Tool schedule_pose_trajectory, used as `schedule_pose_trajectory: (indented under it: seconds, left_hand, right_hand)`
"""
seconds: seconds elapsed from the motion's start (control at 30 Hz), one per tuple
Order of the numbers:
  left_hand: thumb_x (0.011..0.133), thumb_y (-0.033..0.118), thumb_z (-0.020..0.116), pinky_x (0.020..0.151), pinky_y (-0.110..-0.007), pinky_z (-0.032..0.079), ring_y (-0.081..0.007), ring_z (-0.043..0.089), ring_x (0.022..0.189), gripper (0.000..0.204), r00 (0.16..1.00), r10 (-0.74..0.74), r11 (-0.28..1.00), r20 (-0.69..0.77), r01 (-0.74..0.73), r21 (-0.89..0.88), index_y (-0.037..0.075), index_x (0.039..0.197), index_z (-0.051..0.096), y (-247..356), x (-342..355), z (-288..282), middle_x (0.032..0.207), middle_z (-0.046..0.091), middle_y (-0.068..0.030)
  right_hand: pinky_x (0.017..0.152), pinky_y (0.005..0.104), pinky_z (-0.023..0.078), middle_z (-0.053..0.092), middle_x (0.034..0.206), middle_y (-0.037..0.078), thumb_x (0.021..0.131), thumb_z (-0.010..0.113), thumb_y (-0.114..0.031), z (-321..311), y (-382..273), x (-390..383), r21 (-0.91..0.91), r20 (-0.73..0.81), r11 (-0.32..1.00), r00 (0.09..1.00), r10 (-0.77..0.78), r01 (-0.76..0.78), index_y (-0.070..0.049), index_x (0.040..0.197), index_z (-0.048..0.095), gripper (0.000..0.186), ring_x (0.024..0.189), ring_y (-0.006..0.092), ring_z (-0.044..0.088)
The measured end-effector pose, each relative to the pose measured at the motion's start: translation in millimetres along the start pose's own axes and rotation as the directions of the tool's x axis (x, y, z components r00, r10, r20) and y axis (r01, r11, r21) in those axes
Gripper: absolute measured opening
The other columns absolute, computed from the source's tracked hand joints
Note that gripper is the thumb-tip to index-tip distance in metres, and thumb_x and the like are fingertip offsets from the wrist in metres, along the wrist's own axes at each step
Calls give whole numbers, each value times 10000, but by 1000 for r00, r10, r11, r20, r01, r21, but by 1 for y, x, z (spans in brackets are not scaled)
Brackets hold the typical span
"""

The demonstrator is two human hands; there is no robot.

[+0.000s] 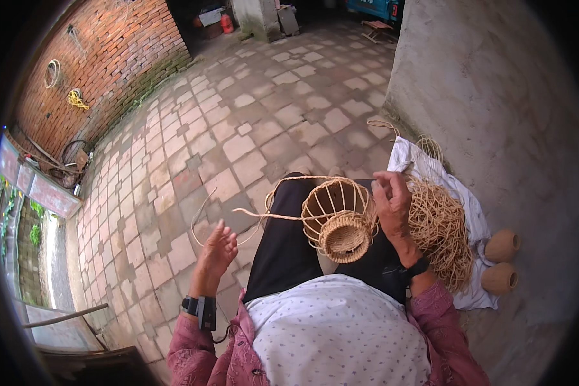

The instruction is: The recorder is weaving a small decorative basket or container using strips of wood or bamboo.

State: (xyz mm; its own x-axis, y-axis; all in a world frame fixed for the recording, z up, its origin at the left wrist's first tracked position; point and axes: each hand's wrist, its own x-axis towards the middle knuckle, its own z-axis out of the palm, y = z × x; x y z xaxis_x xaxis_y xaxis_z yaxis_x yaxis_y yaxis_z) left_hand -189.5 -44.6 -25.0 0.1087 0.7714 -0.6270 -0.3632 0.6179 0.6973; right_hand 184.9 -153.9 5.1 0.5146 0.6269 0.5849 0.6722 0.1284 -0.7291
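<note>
On my lap lies a partly woven basket [346,238], a tight round woven end facing me and open cane ribs spreading away from it. A twisted cord [315,177] arcs over the ribs' far side, and a loose strand end sticks out to the left. My right hand [392,201] is curled at the basket's right side, its fingertips against the ribs; part of the grip is hidden. To the left, away from the basket, my left hand [217,252] is raised with its fingers together. A thin cane strand [193,226] loops through or behind it; it appears held there.
To my right, a heap of tan cord [437,225] lies on a white cloth [479,283], with two small tan pots [499,279] beside it. A plastered wall [489,122] rises there. Paving [238,145] stretches ahead to a brick wall [122,51]; a pole [64,316] juts in at left.
</note>
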Motion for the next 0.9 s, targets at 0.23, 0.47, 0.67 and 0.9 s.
schedule_pose_trajectory:
  seconds: [0.23, 0.47, 0.67, 0.9]
  left_hand:
    - [957, 146, 590, 620, -212, 523, -102, 611, 746, 375, 698, -192, 951, 689, -39, 305, 62, 1308, 485, -27, -52, 84, 1125, 635, -87]
    - [991, 198, 535, 630, -219, 544, -119, 640, 746, 422, 695, -128, 984, 708, -4, 181, 75, 1372, 402, -55, -47, 123, 1088, 650, -83]
    - [965, 342, 580, 518, -183, 423, -45, 575, 594, 270, 729, -37, 912, 684, -255, 321, 105, 1092, 555, -34, -33, 150, 830, 667, 2]
    - [877, 453, 658, 559, -334, 470, -198, 581, 530, 353, 762, 174, 347, 623, -640, 686, 116, 977, 619, -47, -5, 154, 738, 644, -47]
  right_hand:
    - [710, 355, 501, 666, 834, 81, 816, 618, -74, 25, -17, 36, 241, 502, 939, 796, -338, 247, -73, 908, 674, 108, 733, 257, 617]
    - [663, 364, 479, 644, 792, 101, 809, 626, -106, 25, -22, 33, 193, 550, 901, 717, -428, 390, -45, 850, 645, 76, 719, 287, 591]
    - [620, 379, 478, 603, 713, 90, 799, 636, -93, 11, -32, -4, 119, 341, 973, 912, -228, 199, -55, 782, 592, 60, 652, 287, 594]
    - [580, 367, 470, 580, 670, 69, 785, 669, -54, 19, -31, -33, 115, 246, 990, 963, -110, 84, -63, 802, 593, 79, 625, 260, 579]
